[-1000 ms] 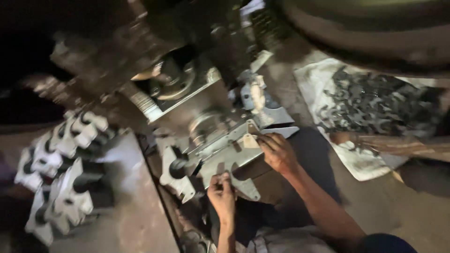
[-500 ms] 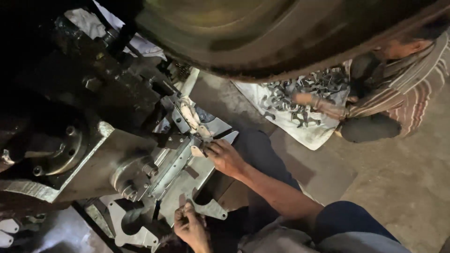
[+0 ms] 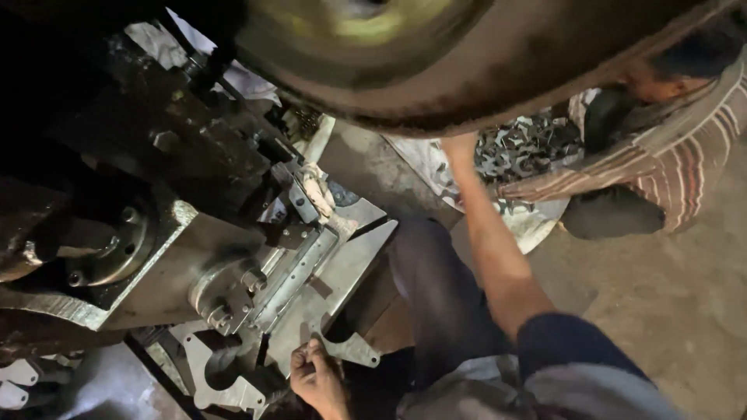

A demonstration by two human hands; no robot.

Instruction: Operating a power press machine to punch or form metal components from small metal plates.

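My left hand (image 3: 315,379) is at the bottom of the view, with its fingers pinched on the near edge of a flat steel plate (image 3: 346,268) that has curved cut-outs. The plate lies on the bed of a dark press machine (image 3: 226,272). My right hand (image 3: 459,148) is stretched far forward, next to a white sack (image 3: 436,167) that carries a heap of small dark metal pieces (image 3: 525,148). Its fingers are hidden behind the big spinning flywheel (image 3: 436,54), so I cannot tell whether it holds anything.
A co-worker in a striped shirt (image 3: 677,155) crouches at the right beside the heap. Punched plate offcuts (image 3: 218,381) lie at the lower left. The press body (image 3: 117,241) fills the left side. Bare concrete floor (image 3: 669,311) lies to the right.
My right hand has left the plate at the press and reached out towards the sack of metal pieces. My left hand has stayed on the plate's near edge.
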